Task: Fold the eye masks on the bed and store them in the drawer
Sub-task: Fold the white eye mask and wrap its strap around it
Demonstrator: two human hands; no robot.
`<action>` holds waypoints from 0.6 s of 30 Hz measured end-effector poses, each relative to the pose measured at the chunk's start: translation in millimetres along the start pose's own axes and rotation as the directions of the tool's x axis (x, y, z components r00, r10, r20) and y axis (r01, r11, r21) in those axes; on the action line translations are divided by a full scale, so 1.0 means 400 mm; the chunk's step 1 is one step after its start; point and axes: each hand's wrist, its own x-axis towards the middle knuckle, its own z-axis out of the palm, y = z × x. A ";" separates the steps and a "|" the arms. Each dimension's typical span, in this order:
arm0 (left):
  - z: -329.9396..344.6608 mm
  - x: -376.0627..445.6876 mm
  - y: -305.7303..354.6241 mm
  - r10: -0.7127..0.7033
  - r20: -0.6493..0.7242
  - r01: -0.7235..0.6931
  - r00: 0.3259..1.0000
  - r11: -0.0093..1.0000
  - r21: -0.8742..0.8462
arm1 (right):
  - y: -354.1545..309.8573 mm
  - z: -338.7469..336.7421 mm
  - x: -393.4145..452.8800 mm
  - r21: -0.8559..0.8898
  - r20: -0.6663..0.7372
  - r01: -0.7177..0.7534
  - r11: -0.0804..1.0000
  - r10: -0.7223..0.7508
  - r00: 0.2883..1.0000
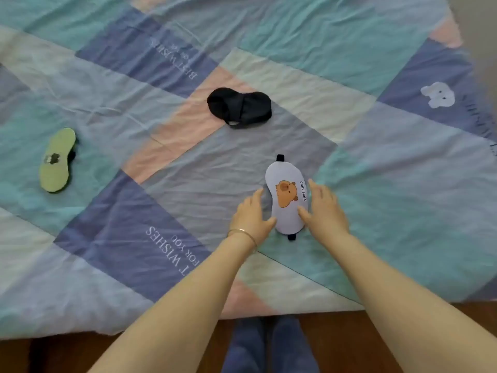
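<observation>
A pale lilac eye mask (285,216) with an orange capybara print lies flat on the bed, its long axis pointing away from me, black strap ends showing at both tips. My left hand (251,215) rests beside its left edge, thumb touching the near end. My right hand (324,208) sits against its right edge, fingers spread, thumb on the mask. A black eye mask (239,106) lies farther back at the centre. A green eye mask (57,160) lies at the far left. No drawer is in view.
The patchwork quilt (188,170) in teal, blue, pink and cream covers the bed, wrinkled and printed with white lettering. Its near edge (161,323) ends above a wooden floor. My legs in blue trousers (269,345) stand just before that edge.
</observation>
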 end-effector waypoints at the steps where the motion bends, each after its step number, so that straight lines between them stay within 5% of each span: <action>1: 0.010 0.029 0.002 -0.005 0.013 0.007 1.000 0.994 -0.108 | -0.003 0.016 0.022 0.082 -0.008 -0.029 0.996 0.030 1.000; 9: 0.100 0.163 0.006 -0.079 -0.080 0.039 0.994 0.911 -0.411 | 0.017 0.130 0.138 0.492 -0.114 -0.146 0.858 0.230 0.966; 18: 0.101 0.144 -0.016 -0.075 -0.131 0.006 0.989 0.886 -0.463 | 0.038 0.117 0.120 0.722 -0.081 -0.014 0.691 0.105 0.991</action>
